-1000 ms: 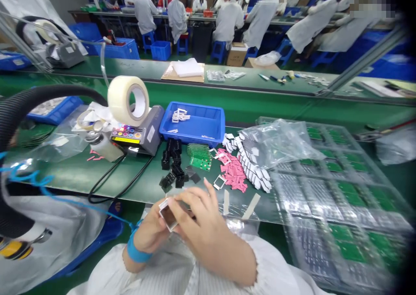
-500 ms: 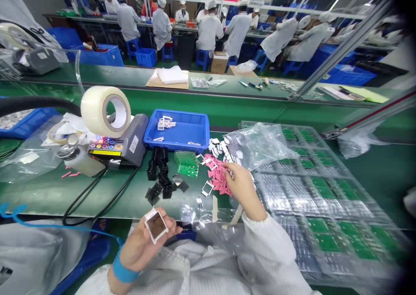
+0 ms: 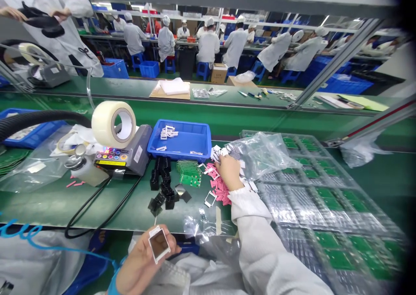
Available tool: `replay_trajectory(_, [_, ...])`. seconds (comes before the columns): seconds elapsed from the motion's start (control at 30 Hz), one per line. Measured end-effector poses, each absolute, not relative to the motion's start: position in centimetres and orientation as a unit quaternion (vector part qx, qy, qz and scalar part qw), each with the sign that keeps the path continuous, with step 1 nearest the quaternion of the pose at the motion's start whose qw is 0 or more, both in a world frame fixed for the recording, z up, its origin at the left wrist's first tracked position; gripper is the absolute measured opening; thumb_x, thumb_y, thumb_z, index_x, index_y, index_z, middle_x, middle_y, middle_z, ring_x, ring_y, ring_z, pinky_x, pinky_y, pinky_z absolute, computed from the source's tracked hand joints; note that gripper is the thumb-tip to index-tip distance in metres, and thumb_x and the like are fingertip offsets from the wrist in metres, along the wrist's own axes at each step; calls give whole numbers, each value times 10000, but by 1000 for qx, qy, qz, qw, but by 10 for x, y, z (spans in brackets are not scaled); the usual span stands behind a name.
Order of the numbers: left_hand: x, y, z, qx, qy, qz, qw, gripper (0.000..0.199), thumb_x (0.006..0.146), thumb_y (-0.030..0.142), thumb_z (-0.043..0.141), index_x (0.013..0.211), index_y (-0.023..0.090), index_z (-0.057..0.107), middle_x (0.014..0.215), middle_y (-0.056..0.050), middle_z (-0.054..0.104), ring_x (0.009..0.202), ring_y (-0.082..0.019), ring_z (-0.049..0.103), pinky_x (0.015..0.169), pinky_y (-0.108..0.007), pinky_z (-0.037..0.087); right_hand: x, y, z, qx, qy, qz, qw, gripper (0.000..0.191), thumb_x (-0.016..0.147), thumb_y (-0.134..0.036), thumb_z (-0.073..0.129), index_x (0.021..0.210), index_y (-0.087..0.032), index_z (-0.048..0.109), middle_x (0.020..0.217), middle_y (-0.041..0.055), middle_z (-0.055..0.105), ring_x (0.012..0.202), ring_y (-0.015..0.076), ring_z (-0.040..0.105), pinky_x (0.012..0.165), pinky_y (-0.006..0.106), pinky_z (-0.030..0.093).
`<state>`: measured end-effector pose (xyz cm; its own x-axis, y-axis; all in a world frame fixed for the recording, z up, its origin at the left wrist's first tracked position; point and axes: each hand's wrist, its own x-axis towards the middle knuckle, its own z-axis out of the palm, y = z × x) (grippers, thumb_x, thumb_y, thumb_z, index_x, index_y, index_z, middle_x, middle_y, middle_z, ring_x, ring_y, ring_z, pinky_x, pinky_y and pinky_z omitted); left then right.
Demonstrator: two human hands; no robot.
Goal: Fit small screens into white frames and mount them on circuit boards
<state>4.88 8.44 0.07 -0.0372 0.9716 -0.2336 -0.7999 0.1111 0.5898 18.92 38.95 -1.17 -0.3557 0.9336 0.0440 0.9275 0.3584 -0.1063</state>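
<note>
Left hand point(image 3: 139, 260): clamped on a white frame point(image 3: 159, 245) with a dark pane, fingers behind and around it, the pane tilted up to view. Blue wristband point(image 3: 114, 283) on that wrist. Right hand point(image 3: 229, 172): well apart from the left, between 1 and 2 o'clock of it, fingertips down among white pieces point(image 3: 243, 164). Cannot tell whether they grip one (knuckles block the view).

From the right hand: pink strips point(image 3: 221, 194) heaped at 6 to 7 o'clock; spare frame point(image 3: 210, 198) lying at 7, beside the heap; green boards point(image 3: 190, 178) in overlapping rows at 9; blue tray point(image 3: 195, 144) at 10, white frames point(image 3: 169, 132) inside, towards its 10 o'clock corner. Clear bag point(image 3: 264, 155), crumpled, at 2, partly over the clear trays point(image 3: 276, 191), which spread from 2 to 5 and bear more green boards.

From the left hand's frame: black parts point(image 3: 166, 186) in a staggered stack at 12 o'clock, dark squares point(image 3: 186, 196) by its near end; grey machine point(image 3: 143, 152) at 11, tape roll point(image 3: 113, 123) on top; bottle point(image 3: 89, 171) between 10 and 11, just beside the machine.

All on a green worktop point(image 3: 130, 206). Farther out, at 10 to 11, a person point(image 3: 69, 34) in white, holding something black point(image 3: 45, 22).
</note>
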Motion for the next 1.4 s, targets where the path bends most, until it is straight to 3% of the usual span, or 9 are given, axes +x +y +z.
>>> replay_trajectory(0.3, [52, 89, 1, 116, 297, 662, 679, 388, 687, 442, 698, 995, 210, 660, 848, -55, 655, 844, -193, 568, 867, -396, 415, 203, 385, -14, -528, -835, 73, 135, 195, 846, -159, 473, 963, -155, 628, 936, 95, 628, 823, 195, 582, 636, 267, 367])
replay_trajectory(0.5, [53, 90, -1, 96, 282, 674, 676, 382, 699, 420, 696, 1012, 203, 661, 862, -57, 659, 853, -193, 574, 870, -405, 426, 218, 391, -6, -493, -808, 177, 270, 179, 796, -286, 540, 803, -172, 677, 898, 85, 655, 733, 194, 581, 676, 310, 422])
replay_trajectory(0.6, [53, 93, 2, 94, 270, 682, 673, 361, 705, 407, 696, 996, 196, 659, 850, -47, 657, 835, -180, 578, 863, -396, 432, 222, 374, 8, -473, -768, 251, 350, 291, 814, -409, 519, 866, -168, 674, 896, 85, 672, 697, 182, 584, 689, 332, 461])
replay_trajectory(0.67, [54, 96, 5, 101, 258, 684, 675, 358, 707, 404, 696, 990, 188, 656, 836, -44, 660, 817, -173, 586, 868, -397, 434, 223, 349, 22, -458, -745, 304, 379, 360, 822, -477, 507, 943, -175, 660, 811, 62, 673, 619, 163, 575, 585, 304, 471])
replay_trajectory(0.8, [57, 104, 19, 118, 237, 673, 691, 356, 697, 382, 713, 974, 166, 657, 875, -62, 683, 865, -188, 615, 907, -407, 435, 216, 285, 54, -376, -684, 527, 336, 325, 768, -483, 619, 900, -189, 661, 552, -3, 605, 407, 112, 496, 373, 226, 395])
replay_trajectory(0.93, [54, 106, 37, 136, 211, 645, 722, 384, 662, 379, 742, 962, 150, 667, 1074, -111, 671, 1019, -252, 612, 935, -430, 435, 205, 246, 80, -241, -596, 719, 265, 235, 688, -410, 733, 732, -186, 676, 564, 11, 618, 395, 98, 507, 351, 210, 399])
replay_trajectory(1.1, [46, 99, 51, 149, 148, 609, 765, 390, 671, 404, 730, 958, 144, 685, 1087, -123, 682, 1126, -314, 569, 930, -456, 442, 193, 246, 104, -138, -759, 613, 173, 86, 802, -259, 635, 756, -208, 686, 663, 7, 644, 546, 105, 543, 486, 221, 436])
replay_trajectory(1.27, [47, 98, 51, 176, 194, 599, 757, 454, 615, 385, 776, 973, 118, 694, 1067, -126, 693, 1095, -273, 591, 1011, -438, 388, 179, 250, 119, -44, -886, 455, 80, 158, 861, -152, 526, 915, -235, 648, 779, -5, 647, 718, 123, 579, 618, 226, 449])
replay_trajectory(1.4, [49, 101, 52, 166, 254, 658, 689, 369, 578, 378, 798, 850, 142, 716, 982, -59, 688, 976, -189, 626, 1004, -352, 406, 169, 238, 103, -82, -899, 398, 162, 152, 878, -195, 522, 946, -236, 653, 875, 21, 685, 841, 169, 600, 727, 303, 469])
